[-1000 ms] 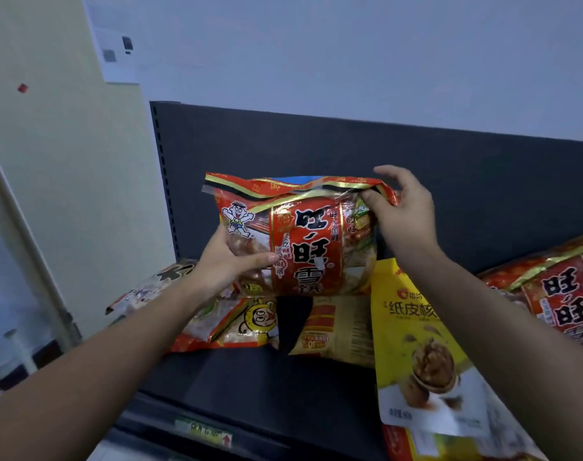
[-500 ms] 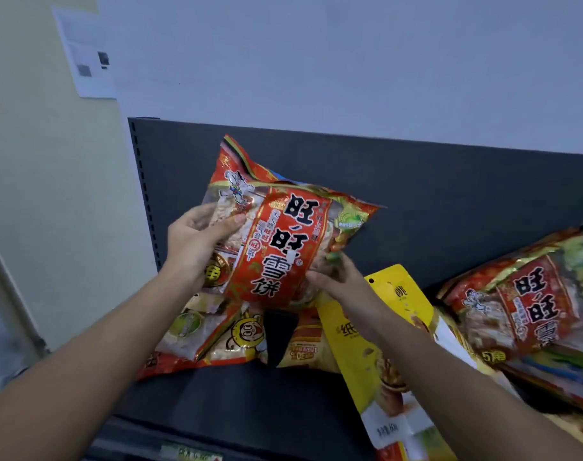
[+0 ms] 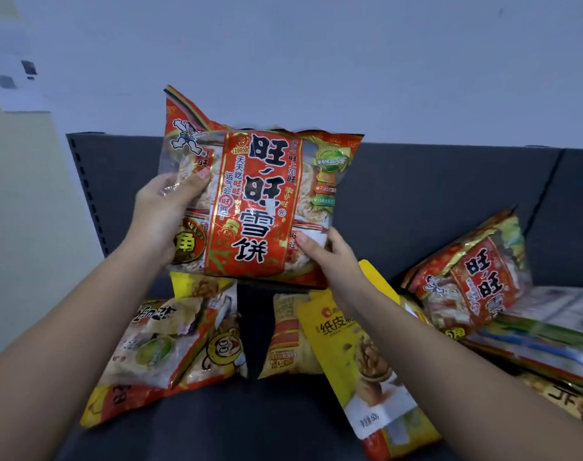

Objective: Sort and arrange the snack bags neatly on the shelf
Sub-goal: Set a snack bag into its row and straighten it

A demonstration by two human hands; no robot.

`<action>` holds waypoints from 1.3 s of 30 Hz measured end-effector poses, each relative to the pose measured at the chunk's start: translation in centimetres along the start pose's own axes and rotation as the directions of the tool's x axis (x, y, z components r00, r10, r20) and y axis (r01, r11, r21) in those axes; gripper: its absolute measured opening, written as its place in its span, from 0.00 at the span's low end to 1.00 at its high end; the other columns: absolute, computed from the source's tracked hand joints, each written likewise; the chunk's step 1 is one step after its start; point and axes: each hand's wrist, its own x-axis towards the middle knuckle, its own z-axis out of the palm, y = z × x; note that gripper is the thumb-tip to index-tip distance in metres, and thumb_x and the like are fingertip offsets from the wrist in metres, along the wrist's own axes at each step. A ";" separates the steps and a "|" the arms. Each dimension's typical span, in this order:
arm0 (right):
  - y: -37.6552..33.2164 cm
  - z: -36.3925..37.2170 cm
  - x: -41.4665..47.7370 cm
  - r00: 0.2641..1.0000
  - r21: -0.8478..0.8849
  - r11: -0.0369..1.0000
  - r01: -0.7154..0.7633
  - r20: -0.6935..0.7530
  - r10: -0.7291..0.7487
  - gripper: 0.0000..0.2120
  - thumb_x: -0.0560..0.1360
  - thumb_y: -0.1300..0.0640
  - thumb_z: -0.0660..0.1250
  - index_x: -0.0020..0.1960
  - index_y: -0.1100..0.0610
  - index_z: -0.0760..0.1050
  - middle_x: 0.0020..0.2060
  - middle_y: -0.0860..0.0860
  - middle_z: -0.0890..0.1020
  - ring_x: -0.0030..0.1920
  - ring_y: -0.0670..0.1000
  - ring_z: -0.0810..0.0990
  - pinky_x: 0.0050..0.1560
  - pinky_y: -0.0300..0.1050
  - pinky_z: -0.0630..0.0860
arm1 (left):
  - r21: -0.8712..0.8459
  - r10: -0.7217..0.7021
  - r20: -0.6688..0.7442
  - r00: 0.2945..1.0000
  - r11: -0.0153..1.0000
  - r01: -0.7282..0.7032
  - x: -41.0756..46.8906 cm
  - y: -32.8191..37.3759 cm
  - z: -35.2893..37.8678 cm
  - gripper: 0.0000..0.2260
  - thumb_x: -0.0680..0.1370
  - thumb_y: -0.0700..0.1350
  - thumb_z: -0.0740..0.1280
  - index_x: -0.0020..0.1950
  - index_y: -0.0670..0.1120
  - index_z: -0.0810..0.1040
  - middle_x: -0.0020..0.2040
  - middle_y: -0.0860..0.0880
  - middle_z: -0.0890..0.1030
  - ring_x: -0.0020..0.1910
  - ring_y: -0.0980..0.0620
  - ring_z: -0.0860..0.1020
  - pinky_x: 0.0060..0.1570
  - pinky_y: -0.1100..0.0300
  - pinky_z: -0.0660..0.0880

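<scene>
Your left hand [image 3: 160, 214] and right hand [image 3: 330, 257] clutch the red cracker bag [image 3: 257, 207], not shelved yet; yellow bag [image 3: 360, 361] at 6 o'clock, twin red bag [image 3: 470, 277] at 4 o'clock lie jumbled.

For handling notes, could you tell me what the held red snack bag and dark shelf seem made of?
Red snack bag: apparently thin glossy plastic film; clear patches show crackers, glare on creases. Dark grey shelf: probably matte painted metal; slotted left upright.
</scene>
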 end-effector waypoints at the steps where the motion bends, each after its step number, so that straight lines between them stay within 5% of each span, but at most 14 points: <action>1: -0.3 -0.1 0.0 1.000 -0.001 1.000 0.012 -0.022 -0.012 0.20 0.71 0.48 0.72 0.60 0.50 0.74 0.57 0.49 0.82 0.57 0.51 0.81 0.63 0.55 0.75 | 0.024 0.023 0.021 1.000 0.999 -0.023 0.1 0.3 0.4 0.08 0.74 0.50 0.72 0.48 0.49 0.76 0.41 0.49 0.85 0.35 0.51 0.84 0.36 0.56 0.79; 6: -1.6 -2.9 -1.0 0.983 -0.108 0.994 0.011 -0.179 -0.030 0.41 0.60 0.29 0.72 0.67 0.48 0.69 0.65 0.48 0.77 0.66 0.53 0.74 0.66 0.59 0.70 | 0.095 0.003 0.224 0.975 0.995 -0.025 0.3 -0.8 3.3 0.07 0.75 0.53 0.68 0.49 0.52 0.78 0.39 0.54 0.85 0.36 0.54 0.84 0.34 0.61 0.78; 10: -1.9 -7.9 -3.9 0.951 -0.169 0.985 0.025 -0.301 -0.076 0.29 0.68 0.35 0.70 0.63 0.49 0.71 0.59 0.49 0.80 0.60 0.52 0.79 0.64 0.58 0.73 | 0.113 -0.079 0.409 0.909 0.993 0.035 -0.8 -3.5 7.5 0.08 0.75 0.52 0.68 0.52 0.52 0.79 0.39 0.54 0.85 0.37 0.55 0.84 0.35 0.61 0.77; 16: -3.9 -16.3 -10.7 0.869 -0.208 0.977 0.034 -0.476 -0.132 0.36 0.63 0.33 0.73 0.65 0.47 0.71 0.61 0.49 0.80 0.62 0.54 0.78 0.64 0.59 0.73 | 0.114 -0.179 0.670 0.720 0.984 0.139 -4.6 -6.5 16.4 0.19 0.68 0.46 0.74 0.58 0.49 0.77 0.46 0.48 0.86 0.44 0.48 0.85 0.43 0.54 0.80; 21: -6.5 -24.2 -17.4 0.769 -0.270 0.963 -0.021 -0.620 -0.157 0.33 0.63 0.33 0.72 0.62 0.48 0.72 0.59 0.50 0.81 0.60 0.54 0.79 0.63 0.58 0.74 | 0.077 -0.169 0.762 0.626 0.982 0.171 -9.3 -8.4 26.4 0.16 0.69 0.43 0.74 0.56 0.50 0.78 0.43 0.52 0.86 0.41 0.52 0.84 0.40 0.58 0.81; 26: -10.0 -32.0 -24.6 0.638 -0.327 0.942 -0.075 -0.742 -0.206 0.23 0.68 0.39 0.73 0.57 0.50 0.75 0.53 0.54 0.83 0.54 0.56 0.82 0.59 0.61 0.76 | 0.113 -0.201 0.836 0.511 0.974 0.198 -15.2 -9.7 37.1 0.28 0.60 0.52 0.77 0.59 0.49 0.78 0.50 0.49 0.84 0.50 0.47 0.83 0.56 0.49 0.76; 31: -13.1 -39.4 -31.6 0.529 -0.323 0.941 -0.102 -0.819 -0.224 0.15 0.74 0.50 0.70 0.59 0.54 0.74 0.51 0.53 0.84 0.51 0.54 0.84 0.57 0.58 0.78 | 0.116 -0.217 0.894 0.392 0.957 0.265 -22.4 -10.2 46.9 0.21 0.66 0.47 0.76 0.56 0.47 0.77 0.45 0.49 0.85 0.41 0.50 0.84 0.37 0.59 0.79; 35: -14.8 -44.8 -36.0 0.463 -0.344 0.923 -0.171 -0.855 -0.232 0.20 0.71 0.44 0.72 0.57 0.53 0.75 0.51 0.53 0.84 0.51 0.55 0.84 0.58 0.58 0.78 | 0.147 -0.228 0.921 0.315 0.954 0.260 -27.1 -11.1 53.3 0.30 0.56 0.53 0.78 0.56 0.47 0.79 0.48 0.47 0.85 0.47 0.45 0.84 0.54 0.46 0.78; 39: -16.0 -49.7 -38.5 0.420 -0.321 0.930 -0.178 -0.880 -0.223 0.17 0.73 0.49 0.71 0.57 0.56 0.74 0.52 0.56 0.84 0.50 0.55 0.84 0.55 0.56 0.79 | 0.174 -0.234 0.932 0.277 0.959 0.224 -30.2 -11.4 58.7 0.36 0.53 0.57 0.77 0.59 0.47 0.77 0.51 0.48 0.84 0.51 0.45 0.82 0.59 0.45 0.75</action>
